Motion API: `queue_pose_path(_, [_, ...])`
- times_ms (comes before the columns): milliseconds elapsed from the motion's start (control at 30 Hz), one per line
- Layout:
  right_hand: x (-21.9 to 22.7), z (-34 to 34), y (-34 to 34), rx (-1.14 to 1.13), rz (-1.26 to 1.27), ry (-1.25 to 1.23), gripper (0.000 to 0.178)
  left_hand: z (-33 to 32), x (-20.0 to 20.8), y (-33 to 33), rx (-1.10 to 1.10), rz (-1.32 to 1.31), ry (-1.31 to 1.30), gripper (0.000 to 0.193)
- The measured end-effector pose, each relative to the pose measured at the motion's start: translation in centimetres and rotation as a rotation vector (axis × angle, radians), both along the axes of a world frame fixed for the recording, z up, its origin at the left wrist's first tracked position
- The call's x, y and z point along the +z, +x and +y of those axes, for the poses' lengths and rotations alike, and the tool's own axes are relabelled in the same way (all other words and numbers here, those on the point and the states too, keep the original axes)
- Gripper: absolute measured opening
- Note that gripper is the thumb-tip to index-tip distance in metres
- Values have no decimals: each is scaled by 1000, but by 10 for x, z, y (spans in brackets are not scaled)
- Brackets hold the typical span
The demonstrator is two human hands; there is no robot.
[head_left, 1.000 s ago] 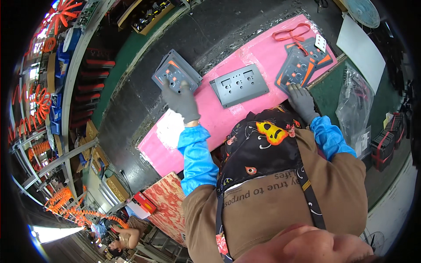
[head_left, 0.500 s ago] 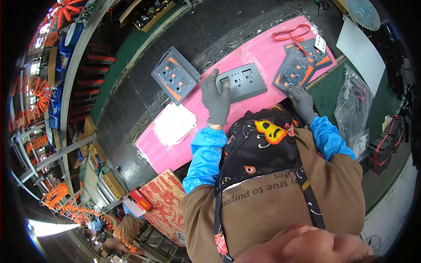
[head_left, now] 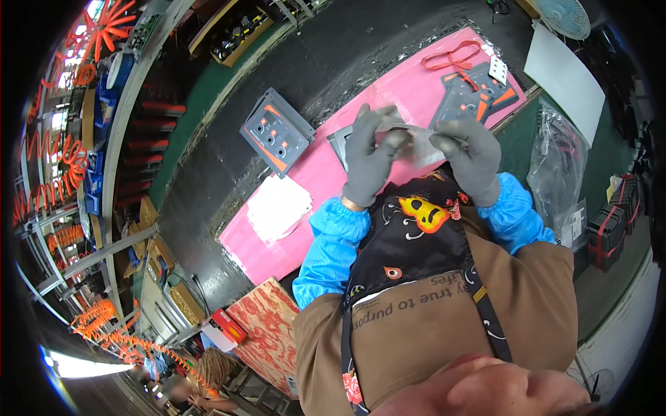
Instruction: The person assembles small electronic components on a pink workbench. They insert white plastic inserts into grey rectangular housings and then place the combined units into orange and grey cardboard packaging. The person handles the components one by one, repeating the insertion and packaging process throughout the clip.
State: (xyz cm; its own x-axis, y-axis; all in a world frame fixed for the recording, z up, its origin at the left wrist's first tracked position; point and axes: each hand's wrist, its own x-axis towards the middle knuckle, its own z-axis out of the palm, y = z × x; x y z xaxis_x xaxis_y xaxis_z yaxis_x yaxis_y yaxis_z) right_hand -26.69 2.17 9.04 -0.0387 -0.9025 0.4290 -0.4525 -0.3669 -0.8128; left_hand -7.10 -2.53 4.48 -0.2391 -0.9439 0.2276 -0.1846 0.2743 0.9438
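My left hand (head_left: 369, 152) and my right hand (head_left: 474, 154), both in grey gloves, are raised over the pink mat. Between them they pinch a thin, bent, greyish sheet (head_left: 420, 141); it is blurred, so its printing cannot be made out. Under my left hand lies a grey metal plate with cut-outs (head_left: 336, 144), mostly hidden. Dark face panels with orange corners (head_left: 459, 98) lie overlapping just beyond my right hand. A stack of similar dark panels (head_left: 276, 132) sits to the left of my left hand.
White sheets (head_left: 279, 208) lie on the pink mat (head_left: 243, 246) at the left. A red strap (head_left: 451, 57) rests at its far right end. Further right are a clear plastic bag (head_left: 558, 156) and a strapped dark stack (head_left: 610, 225). A fan (head_left: 563, 17) stands at the back.
My right hand has left the panels at the right and come up towards my left. My left hand has moved off the plate's edge. Both now grip a thin sheet above the plate.
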Motion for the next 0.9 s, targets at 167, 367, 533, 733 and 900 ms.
queue_pose_path(167, [-11,-10,18,67,-327,513,35,3,-9,18,64,297,457,35])
queue_pose_path(367, [-51,-29,24,31,297,23,57,9,-15,19,402,22,303,29])
queue_pose_path(533, [-47,-25,46,136,429,78,65,24,-1,11,51,438,592,33])
queue_pose_path(733, [-40,-16,58,209,279,189,66,25,-11,14,63,684,600,38])
queue_pose_path(900, [-40,-14,65,230,217,218,63,31,-22,6,157,701,554,36])
